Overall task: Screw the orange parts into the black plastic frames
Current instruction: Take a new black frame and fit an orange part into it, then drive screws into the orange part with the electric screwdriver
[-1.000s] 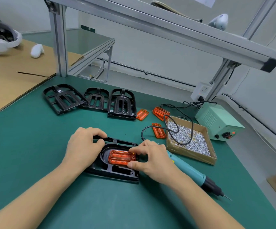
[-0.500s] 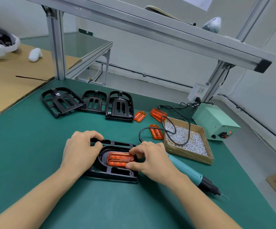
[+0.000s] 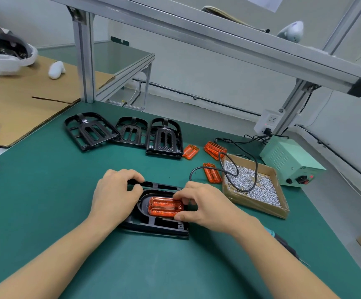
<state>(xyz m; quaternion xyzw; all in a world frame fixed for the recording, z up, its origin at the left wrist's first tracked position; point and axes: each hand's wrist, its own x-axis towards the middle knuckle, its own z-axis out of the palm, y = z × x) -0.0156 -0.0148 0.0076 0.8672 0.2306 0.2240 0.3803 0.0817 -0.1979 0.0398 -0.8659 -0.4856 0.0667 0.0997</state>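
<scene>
A black plastic frame (image 3: 153, 225) lies flat on the green mat in front of me. An orange part (image 3: 164, 207) sits in its oval recess. My left hand (image 3: 116, 193) grips the frame's left end, fingers curled over its far edge. My right hand (image 3: 205, 203) pinches the orange part's right end between thumb and fingers. Three more black frames (image 3: 164, 138) lie in a row at the back. Loose orange parts (image 3: 212, 172) lie beside them. The teal electric screwdriver (image 3: 283, 242) lies on the mat, mostly hidden under my right forearm.
A cardboard box of silver screws (image 3: 253, 184) stands right of my hands, the screwdriver's black cable looped over it. A pale green power supply (image 3: 291, 165) sits behind it. An aluminium post (image 3: 84, 61) and overhead rail frame the bench. Cardboard sheet lies at far left.
Both hands stay on the frame and orange part in the same grip. The camera view has shifted slightly; the part looks seated a little flatter in the recess.
</scene>
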